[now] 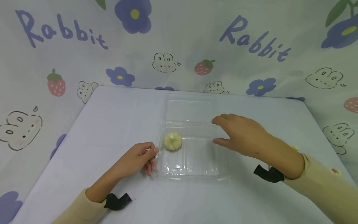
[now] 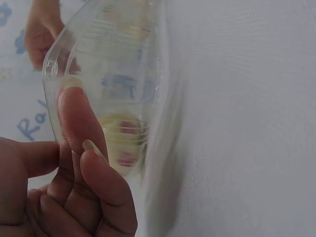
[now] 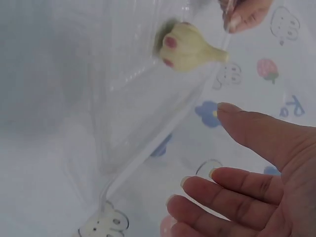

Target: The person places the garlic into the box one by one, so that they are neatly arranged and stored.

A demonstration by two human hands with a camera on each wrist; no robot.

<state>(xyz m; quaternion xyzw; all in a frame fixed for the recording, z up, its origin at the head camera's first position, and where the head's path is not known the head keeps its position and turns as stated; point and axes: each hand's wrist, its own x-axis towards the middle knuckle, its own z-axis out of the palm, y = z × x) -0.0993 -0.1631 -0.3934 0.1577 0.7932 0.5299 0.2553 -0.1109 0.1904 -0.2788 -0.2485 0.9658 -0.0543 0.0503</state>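
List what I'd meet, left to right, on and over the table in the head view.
Left sleeve → left grip → garlic in the clear box → right grip → right sleeve.

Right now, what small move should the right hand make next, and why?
Probably move the right hand toward the partly hidden yellowish piece at right: this hand is open and empty, one garlic-like bulb already sits in the clear container, and the left hand holds its edge.
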